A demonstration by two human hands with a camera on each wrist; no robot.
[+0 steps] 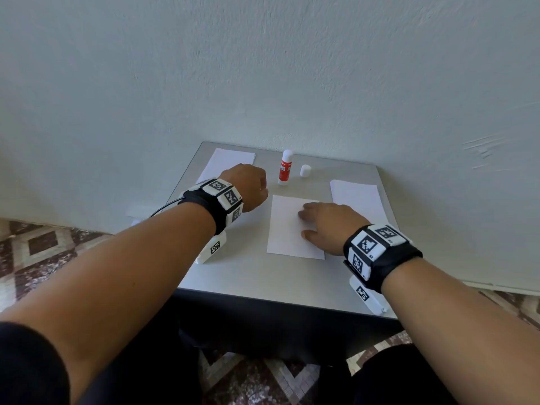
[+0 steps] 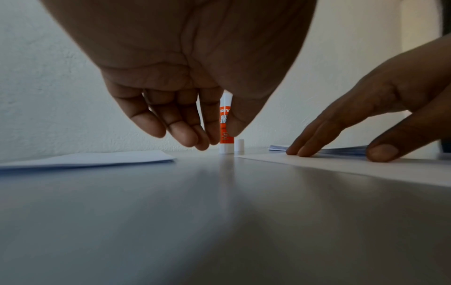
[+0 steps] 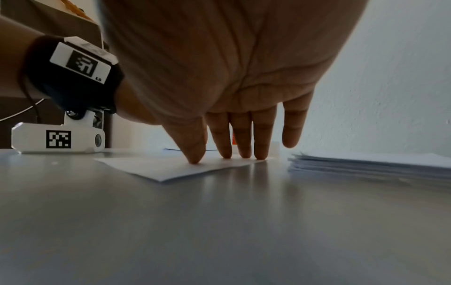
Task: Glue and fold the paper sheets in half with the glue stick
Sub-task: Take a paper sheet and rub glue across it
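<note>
Right hand [image 1: 327, 226] lies flat, fingers straight and spread, thumb and three fingertips [image 3: 261, 152] pressing the near-centre sheet [image 1: 292, 229] onto the table [image 1: 251, 279]; little finger lifted off. It grips nothing, just pins. Left hand [image 1: 248, 188] hovers above the table left of the sheet, fingers loosely bunched and pointing down, holding nothing; in the left wrist view its fingertips [image 2: 185, 138] hang just in front of the glue stick [image 1: 285, 168], not touching as far as I can tell.

Glue stick stands upright at the far middle of the table, uncapped; its cap [image 1: 305, 171] sits just right of it. Stack of sheets [image 1: 359, 200] at the right, just beyond the right hand. Another sheet [image 1: 228, 162] at the far left, looks flat, maybe already folded, cannot tell.

Handling guess: the sheet is light, thin, floppy, and will slide on the smooth table, so one hand must pin it while glue goes on. Lift it by an edge or corner for folding; creases easily. Glue stick is light, rigid, smooth plastic, tall and narrow, so it tips easily; take it round the red label in the middle of the barrel, away from the sticky top. Cap is small and could roll if knocked.
</note>
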